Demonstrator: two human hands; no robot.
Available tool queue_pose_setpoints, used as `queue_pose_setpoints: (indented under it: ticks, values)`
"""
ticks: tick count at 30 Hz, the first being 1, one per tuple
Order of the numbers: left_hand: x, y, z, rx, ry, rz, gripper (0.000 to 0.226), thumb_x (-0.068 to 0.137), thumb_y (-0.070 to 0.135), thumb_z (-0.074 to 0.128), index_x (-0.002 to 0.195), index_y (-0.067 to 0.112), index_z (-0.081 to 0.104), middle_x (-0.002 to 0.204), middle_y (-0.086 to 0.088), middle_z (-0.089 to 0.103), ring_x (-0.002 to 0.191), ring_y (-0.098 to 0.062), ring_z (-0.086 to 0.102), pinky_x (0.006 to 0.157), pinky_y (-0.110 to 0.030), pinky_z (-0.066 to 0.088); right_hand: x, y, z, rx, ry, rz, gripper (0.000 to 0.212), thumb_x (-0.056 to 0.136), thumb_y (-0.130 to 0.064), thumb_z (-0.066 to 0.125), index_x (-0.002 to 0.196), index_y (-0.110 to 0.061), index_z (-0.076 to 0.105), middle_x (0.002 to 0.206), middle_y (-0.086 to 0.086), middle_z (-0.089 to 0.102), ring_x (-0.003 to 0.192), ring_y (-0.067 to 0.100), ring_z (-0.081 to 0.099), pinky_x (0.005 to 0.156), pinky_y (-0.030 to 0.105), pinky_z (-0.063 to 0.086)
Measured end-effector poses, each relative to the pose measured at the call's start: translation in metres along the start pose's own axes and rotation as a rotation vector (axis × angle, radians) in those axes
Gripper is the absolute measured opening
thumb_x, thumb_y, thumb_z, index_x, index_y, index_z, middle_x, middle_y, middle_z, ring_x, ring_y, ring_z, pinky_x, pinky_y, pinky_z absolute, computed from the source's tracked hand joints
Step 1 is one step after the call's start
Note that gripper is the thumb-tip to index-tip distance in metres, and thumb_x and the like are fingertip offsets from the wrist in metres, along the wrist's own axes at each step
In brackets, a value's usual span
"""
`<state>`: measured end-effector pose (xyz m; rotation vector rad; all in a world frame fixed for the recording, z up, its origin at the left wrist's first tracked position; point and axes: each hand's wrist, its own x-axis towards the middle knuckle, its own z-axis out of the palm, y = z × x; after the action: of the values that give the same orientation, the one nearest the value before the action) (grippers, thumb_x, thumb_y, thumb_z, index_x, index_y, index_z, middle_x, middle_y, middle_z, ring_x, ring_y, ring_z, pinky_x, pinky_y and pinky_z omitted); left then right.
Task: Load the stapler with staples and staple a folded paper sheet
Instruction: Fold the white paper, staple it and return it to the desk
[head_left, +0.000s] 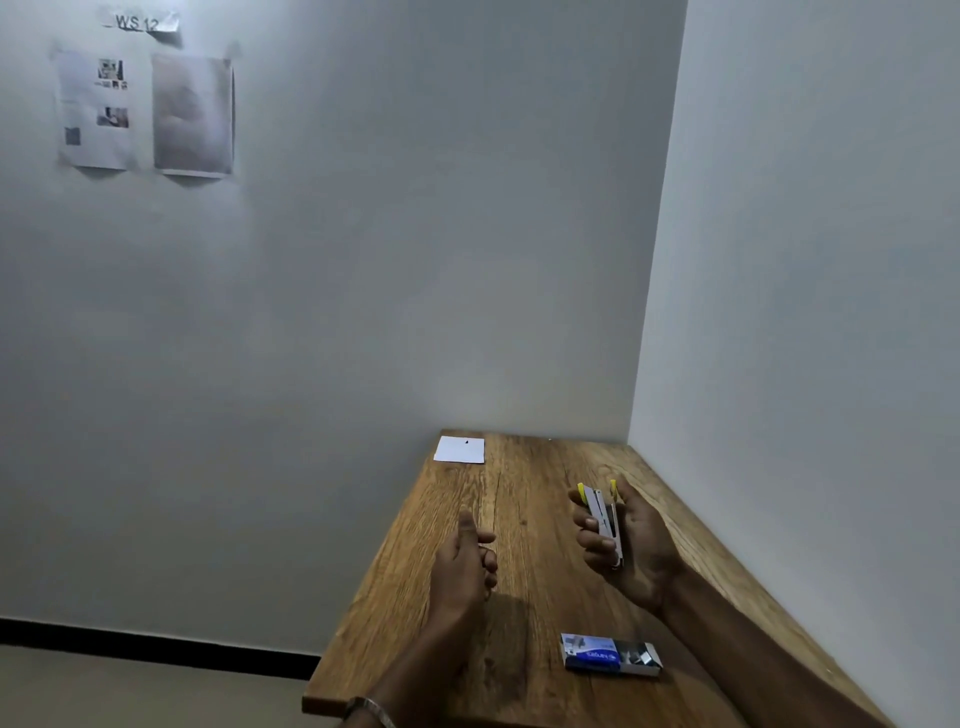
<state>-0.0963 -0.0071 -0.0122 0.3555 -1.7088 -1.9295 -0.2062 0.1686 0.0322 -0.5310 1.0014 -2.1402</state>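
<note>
Nearest the camera, a metal bracelet (370, 711) circles the left wrist at the bottom edge of the view, and just beyond it, toward the right, a blue staple box (609, 654) lies flat on the wooden table (524, 519) with its right end flap open and shiny staples showing inside. Above the box, the right hand (623, 545) is raised over the table with its palm turned toward the camera, fingers and thumb curled round a stapler (605, 519) that stands roughly upright in the grasp; the stapler is swung open, its two yellow-tipped arms spread apart at the top and joined at the lower end near the heel of the palm. To the left of it, well apart, the left hand (465, 558) hovers over the table with the thumb pointing up and the fingers loosely curled inward, holding nothing. At the far left corner of the table, close to the wall, a small white folded paper sheet (460, 449) lies flat with a tiny dark mark near its top edge. Two printed sheets (145, 114) and a label reading WS 12 (140, 23) are stuck high on the grey wall (363, 234)
</note>
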Motion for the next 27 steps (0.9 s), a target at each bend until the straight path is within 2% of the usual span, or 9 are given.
queue_pose_setpoints:
  ticks: [4,6,9,11,14,15,18,22,27]
  values:
    - [0.000,0.000,0.000,-0.009,-0.003,-0.001,0.054,0.100,0.054,0.029,0.099,0.010,0.062,0.066,-0.001,0.055,0.053,-0.008,0.048,0.048,-0.020,0.038,-0.002,-0.005,-0.004,-0.129,0.026,0.003,0.058,0.098,-0.056,0.030,0.109,-0.005,0.054,0.072,0.006,0.044,0.046,0.011,0.038,0.038,0.022,0.031]
    - [-0.001,0.000,0.000,-0.012,-0.003,-0.002,0.055,0.099,0.055,0.029,0.100,0.011,0.062,0.065,-0.001,0.055,0.053,-0.008,0.048,0.048,-0.020,0.038,-0.008,-0.008,-0.007,-0.456,0.112,0.009,0.048,0.098,-0.050,0.034,0.103,-0.006,0.054,0.075,0.006,0.048,0.053,0.012,0.041,0.045,0.024,0.033]
    - [-0.001,-0.001,-0.001,-0.008,-0.007,0.005,0.055,0.099,0.055,0.029,0.099,0.012,0.062,0.066,-0.001,0.055,0.053,-0.008,0.048,0.049,-0.020,0.039,-0.023,-0.009,-0.011,-1.107,0.196,-0.011,0.037,0.101,-0.044,0.044,0.095,-0.009,0.054,0.076,0.002,0.057,0.058,0.008,0.051,0.052,0.025,0.042]
    - [0.000,-0.001,0.000,-0.001,-0.006,0.012,0.054,0.099,0.055,0.029,0.099,0.012,0.062,0.067,-0.001,0.055,0.054,-0.008,0.049,0.049,-0.020,0.039,-0.032,-0.008,-0.021,-1.425,0.175,-0.116,0.025,0.100,-0.036,0.052,0.106,-0.014,0.062,0.090,0.000,0.062,0.071,0.007,0.060,0.060,0.022,0.049]
    - [0.000,-0.001,0.001,0.020,-0.013,0.021,0.055,0.099,0.055,0.029,0.100,0.012,0.062,0.067,-0.002,0.055,0.055,-0.009,0.048,0.048,-0.020,0.039,-0.040,-0.008,-0.036,-1.786,0.160,-0.221,0.022,0.095,-0.026,0.062,0.115,-0.018,0.066,0.102,-0.002,0.061,0.090,0.009,0.058,0.083,0.030,0.052]
    - [0.000,-0.001,0.001,0.024,-0.017,0.023,0.054,0.099,0.055,0.029,0.100,0.011,0.062,0.067,-0.002,0.055,0.054,-0.009,0.048,0.048,-0.019,0.038,-0.042,-0.008,-0.040,-1.833,0.155,-0.217,0.022,0.093,-0.025,0.064,0.115,-0.021,0.066,0.101,-0.004,0.059,0.091,0.007,0.056,0.084,0.027,0.050]
    - [-0.001,-0.002,0.002,0.038,-0.024,0.031,0.053,0.099,0.054,0.029,0.100,0.012,0.061,0.067,-0.002,0.054,0.055,-0.009,0.048,0.048,-0.019,0.038,-0.048,-0.003,-0.047,-1.847,0.148,-0.206,0.034,0.090,-0.025,0.068,0.123,-0.027,0.064,0.099,-0.009,0.054,0.091,0.004,0.053,0.076,0.016,0.044]
    - [0.000,-0.002,0.002,0.065,-0.030,0.030,0.053,0.098,0.056,0.030,0.099,0.014,0.062,0.068,-0.002,0.055,0.057,-0.010,0.048,0.050,-0.022,0.039,-0.048,0.001,-0.052,-1.848,0.160,-0.243,0.037,0.087,-0.031,0.070,0.123,-0.032,0.064,0.096,-0.013,0.051,0.090,0.003,0.051,0.073,0.017,0.041]
    - [-0.002,-0.001,0.003,0.097,-0.047,0.034,0.051,0.099,0.055,0.028,0.099,0.016,0.061,0.069,-0.002,0.055,0.056,-0.009,0.048,0.049,-0.020,0.039,-0.048,0.006,-0.052,-1.870,0.193,-0.230,0.050,0.087,-0.034,0.069,0.135,-0.032,0.055,0.100,-0.013,0.051,0.092,0.003,0.050,0.069,0.016,0.036]
